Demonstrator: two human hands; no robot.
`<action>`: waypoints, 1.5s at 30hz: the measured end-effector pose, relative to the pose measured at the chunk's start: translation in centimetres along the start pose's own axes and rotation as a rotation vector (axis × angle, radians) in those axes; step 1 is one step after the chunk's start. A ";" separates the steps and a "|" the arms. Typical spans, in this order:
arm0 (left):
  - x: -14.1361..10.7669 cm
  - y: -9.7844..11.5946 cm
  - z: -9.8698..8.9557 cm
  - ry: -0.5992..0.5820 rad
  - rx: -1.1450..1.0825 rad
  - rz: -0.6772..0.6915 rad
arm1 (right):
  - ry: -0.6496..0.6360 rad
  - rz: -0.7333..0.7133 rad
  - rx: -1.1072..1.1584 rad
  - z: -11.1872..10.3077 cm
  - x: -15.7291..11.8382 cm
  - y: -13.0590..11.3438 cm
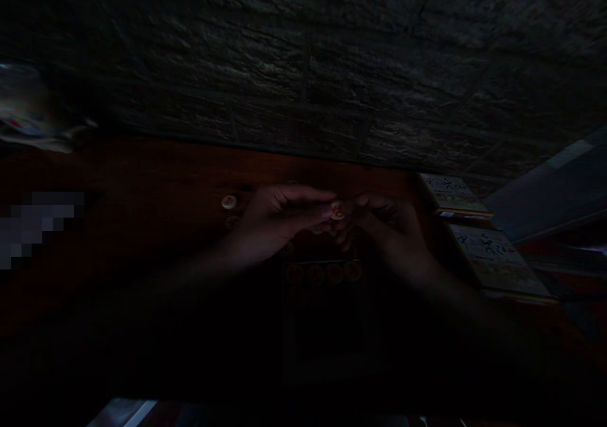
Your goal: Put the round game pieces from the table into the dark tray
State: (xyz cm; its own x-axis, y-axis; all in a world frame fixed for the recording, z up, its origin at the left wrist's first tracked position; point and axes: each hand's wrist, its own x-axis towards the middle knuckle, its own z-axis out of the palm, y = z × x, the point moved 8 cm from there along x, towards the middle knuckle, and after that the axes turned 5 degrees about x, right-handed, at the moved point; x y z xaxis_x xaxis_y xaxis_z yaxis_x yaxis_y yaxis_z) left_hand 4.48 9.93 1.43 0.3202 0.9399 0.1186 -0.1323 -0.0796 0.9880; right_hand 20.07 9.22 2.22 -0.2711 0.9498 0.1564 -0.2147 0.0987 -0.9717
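— Brown worktop point(180, 171), very dim scene. Where to find the small round piece point(336, 211)?

— Mid-view, up between both hands, reddish mark on its face. Pinched between thumb and fingers of the left hand point(277, 224).

— And the right hand point(391, 228)?

— Fingers curled, tips right up at the same piece. Too dark to tell whether gripping or only touching.

— Other stuff around?

— One pale disc point(229, 202) left of the left hand, well lit. Also a dimmer disc point(232, 222) just beside the wrist. Nearer the wearer, a dark tray point(327, 371) with a row of four discs point(315, 275) along its far edge; rest of the inside lost in shadow.

— Anything in the way?

— Left hand and forearm, covering part of the worktop. Rough stone wall point(303, 54) close behind. Two patterned boxes point(500, 256) off to the right, apart from the right hand. Far left, a bag-like item point(28, 107), blurry. Below it, a pixelated patch, unreadable.
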 end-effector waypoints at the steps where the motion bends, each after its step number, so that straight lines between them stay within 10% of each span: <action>1: 0.0 0.0 -0.1 0.001 -0.003 0.010 | -0.004 0.006 0.008 0.1 0.0 0.0; 16: -0.6 2.4 1.2 -0.087 0.194 0.276 | 0.028 -0.008 -0.052 0.0 0.0 -0.1; 45: -0.5 2.4 -0.2 0.058 0.229 0.237 | 0.104 -0.066 -0.044 -0.5 -0.2 -0.3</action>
State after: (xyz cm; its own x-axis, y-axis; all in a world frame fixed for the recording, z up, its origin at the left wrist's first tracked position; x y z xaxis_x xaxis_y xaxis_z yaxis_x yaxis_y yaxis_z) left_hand 3.80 9.39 3.71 0.2506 0.9032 0.3485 0.0198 -0.3647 0.9309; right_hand 20.69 9.12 2.38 -0.1581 0.9664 0.2028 -0.1869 0.1723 -0.9671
